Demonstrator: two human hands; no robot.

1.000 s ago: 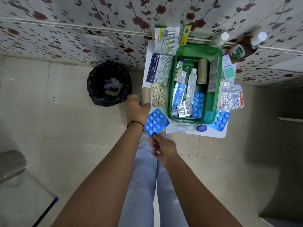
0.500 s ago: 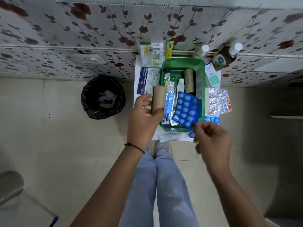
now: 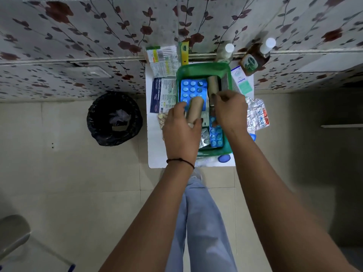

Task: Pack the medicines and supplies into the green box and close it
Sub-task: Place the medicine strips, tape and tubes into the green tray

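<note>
The green box (image 3: 204, 66) stands open on a small white table (image 3: 155, 152) against the wall. My left hand (image 3: 179, 132) grips a tan bandage roll (image 3: 195, 110) above the box's left half. A large blue blister pack (image 3: 192, 88) lies in the box at the far left, partly under that roll. My right hand (image 3: 230, 111) hovers over the box's right half, its fingers curled with nothing visible in them, its fingertips by a second tan roll (image 3: 213, 84) lying inside. A smaller blue blister (image 3: 216, 135) and silver strips lie at the near end.
Outside the box lie a dressings carton (image 3: 162, 95), a strip of yellowish tablets (image 3: 162, 119), silver blister strips (image 3: 256, 114), a white-and-green carton (image 3: 242, 81), a blue cap (image 3: 224, 158) and two bottles (image 3: 253, 59). A black-lined bin (image 3: 114, 118) stands on the floor to the left.
My right hand carried the large blue blister pack into the box and let it go. My left hand lifted the tan roll from the table to above the box.
</note>
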